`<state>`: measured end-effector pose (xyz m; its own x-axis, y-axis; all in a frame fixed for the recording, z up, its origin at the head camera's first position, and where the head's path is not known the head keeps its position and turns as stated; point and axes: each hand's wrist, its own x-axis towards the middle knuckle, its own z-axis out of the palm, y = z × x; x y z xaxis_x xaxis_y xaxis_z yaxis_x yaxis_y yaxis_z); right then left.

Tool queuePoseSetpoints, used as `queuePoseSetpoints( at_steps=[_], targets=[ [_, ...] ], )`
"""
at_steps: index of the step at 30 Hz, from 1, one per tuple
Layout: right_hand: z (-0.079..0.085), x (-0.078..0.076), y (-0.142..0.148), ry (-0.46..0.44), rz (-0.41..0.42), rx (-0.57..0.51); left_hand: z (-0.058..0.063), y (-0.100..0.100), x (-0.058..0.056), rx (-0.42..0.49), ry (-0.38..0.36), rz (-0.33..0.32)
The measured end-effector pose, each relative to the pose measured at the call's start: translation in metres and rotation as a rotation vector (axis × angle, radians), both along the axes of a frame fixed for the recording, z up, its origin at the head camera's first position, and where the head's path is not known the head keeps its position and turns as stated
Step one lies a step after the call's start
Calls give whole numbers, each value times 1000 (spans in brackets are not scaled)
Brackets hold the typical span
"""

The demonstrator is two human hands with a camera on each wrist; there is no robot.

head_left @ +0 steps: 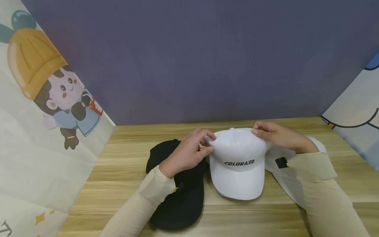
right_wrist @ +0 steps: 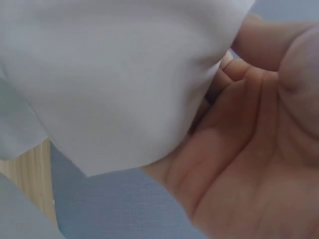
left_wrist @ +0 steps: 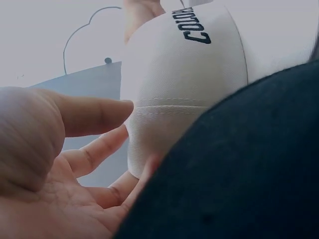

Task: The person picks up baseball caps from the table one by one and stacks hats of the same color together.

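Observation:
A white baseball cap (head_left: 237, 144) with COLORADO in dark letters across its front stands between my two hands, its brim toward me. At the cap's left side is my left hand (head_left: 190, 149), thumb and fingertips touching the crown; the left wrist view shows the thumb (left_wrist: 99, 115) extended against the white cloth. My right hand (head_left: 276, 134) pinches the upper right of the crown between thumb and fingers. Creased cloth at that grip shows in the right wrist view. Under my left forearm lies a black cap (head_left: 180, 210), which partly blocks the left wrist view.
Another pale cap (head_left: 291, 186) lies to the right, partly hidden under my right forearm. All the caps are on a wood-grain table (head_left: 118, 174). A purple-grey wall (head_left: 201, 65) rises behind it, and a printed cartoon panel (head_left: 26, 144) stands on the left.

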<state>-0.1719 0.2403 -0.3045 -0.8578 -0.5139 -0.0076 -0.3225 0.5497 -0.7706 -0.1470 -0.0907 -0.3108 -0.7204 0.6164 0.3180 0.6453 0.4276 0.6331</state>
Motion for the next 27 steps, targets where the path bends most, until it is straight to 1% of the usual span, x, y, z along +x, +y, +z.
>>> queuePoseSetpoints(
  at_steps=[5, 7, 13, 17, 21, 23, 27],
  targets=[
    [-2, -2, -2, 9, -6, 21, -2, 0, 1, -66, 18, 18],
    [-3, -2, -4, 8, -13, 29, -3, 0, 1, -91, 11, 23],
    [-5, -3, -8, -25, -74, 67, -3, 0, 2, -138, -16, 32],
    [-7, -4, -10, 0, -95, 91, -3, 0, 4, -177, -34, 27],
    [-9, -6, -12, 35, -124, 126, -4, 1, 6, -212, -36, 4],
    [-10, -6, -13, 39, -144, 141, -4, 2, 8, -236, -18, -13],
    [-12, -6, -14, 17, -178, 150, -4, 3, 10, -294, 27, -53]
  ],
)
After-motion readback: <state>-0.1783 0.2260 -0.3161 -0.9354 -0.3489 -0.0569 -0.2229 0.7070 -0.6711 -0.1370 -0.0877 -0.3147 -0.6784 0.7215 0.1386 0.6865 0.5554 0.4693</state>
